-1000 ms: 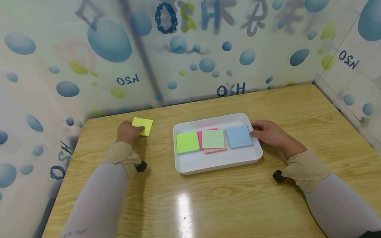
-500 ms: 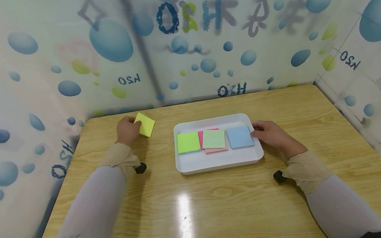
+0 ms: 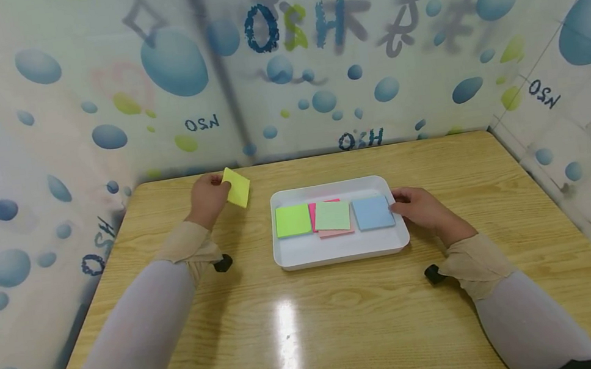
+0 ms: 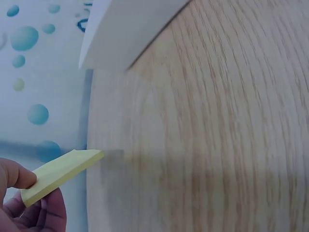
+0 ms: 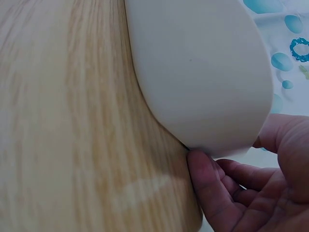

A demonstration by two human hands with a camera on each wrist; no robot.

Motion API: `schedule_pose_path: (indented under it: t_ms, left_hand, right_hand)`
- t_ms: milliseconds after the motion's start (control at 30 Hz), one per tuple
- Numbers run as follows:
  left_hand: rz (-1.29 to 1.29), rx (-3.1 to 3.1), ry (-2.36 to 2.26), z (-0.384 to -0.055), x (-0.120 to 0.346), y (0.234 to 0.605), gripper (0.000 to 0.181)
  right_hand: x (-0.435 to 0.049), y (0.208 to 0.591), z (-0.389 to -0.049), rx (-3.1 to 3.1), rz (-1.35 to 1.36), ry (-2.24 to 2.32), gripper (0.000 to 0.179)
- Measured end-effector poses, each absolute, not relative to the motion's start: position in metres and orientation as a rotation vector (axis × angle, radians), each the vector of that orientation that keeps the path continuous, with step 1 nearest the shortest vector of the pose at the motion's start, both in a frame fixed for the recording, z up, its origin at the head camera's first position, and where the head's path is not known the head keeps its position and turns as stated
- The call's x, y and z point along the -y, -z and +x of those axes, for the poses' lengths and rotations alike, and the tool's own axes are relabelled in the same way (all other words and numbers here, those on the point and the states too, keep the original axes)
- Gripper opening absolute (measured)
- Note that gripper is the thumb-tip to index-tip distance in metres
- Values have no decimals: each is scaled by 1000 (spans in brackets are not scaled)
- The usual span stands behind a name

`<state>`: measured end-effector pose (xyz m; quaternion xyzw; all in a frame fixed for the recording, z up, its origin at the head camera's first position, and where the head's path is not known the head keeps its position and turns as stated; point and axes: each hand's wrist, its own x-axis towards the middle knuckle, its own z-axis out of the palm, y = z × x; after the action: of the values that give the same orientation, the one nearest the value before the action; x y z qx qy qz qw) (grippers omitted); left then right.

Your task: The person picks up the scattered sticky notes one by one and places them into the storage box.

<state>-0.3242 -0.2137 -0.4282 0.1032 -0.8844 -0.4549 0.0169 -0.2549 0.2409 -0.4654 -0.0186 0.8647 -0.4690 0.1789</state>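
Observation:
My left hand (image 3: 208, 200) pinches a yellow sticky note pad (image 3: 237, 188) between thumb and fingers, held tilted above the table's back left. In the left wrist view the yellow pad's thick edge shows, with the thumb on top. A white tray (image 3: 342, 251) lies mid-table. Its right rim is gripped by my right hand (image 3: 422, 212), thumb at the rim and fingers against the outer wall. Along the tray sit a lime green pad (image 3: 292, 220), a pale green pad (image 3: 332, 215) over pink ones (image 3: 336, 232), and a blue pad (image 3: 373, 212).
The wooden table (image 3: 346, 326) ends at a patterned wall covering (image 3: 286, 105) behind and at both sides. Glare marks the tabletop in front of the tray. A small black piece (image 3: 223, 263) sits at each wrist.
My left hand has moved slightly right and back with the yellow sticky note pad, which has tipped more upright. The right hand keeps its place on the tray.

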Motion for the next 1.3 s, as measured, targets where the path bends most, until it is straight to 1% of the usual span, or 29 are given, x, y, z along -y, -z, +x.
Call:
schedule_pose_path:
  t_ms: [267, 700, 967, 1300]
  left_hand:
    - [219, 2725, 1494, -319, 189, 418, 40]
    - [143, 2716, 1662, -301, 133, 396, 35]
    - [137, 2686, 1928, -292, 98, 399, 32]
    - [207, 2679, 2253, -285, 59, 418, 27]
  right_hand:
    - [-242, 465, -254, -2462, -41, 1314, 56]
    - [-246, 468, -256, -2436, -10, 1323, 56]
    - [-245, 467, -255, -2433, -10, 1330, 56]
    - [-243, 465, -257, -2448, -10, 1309, 58]
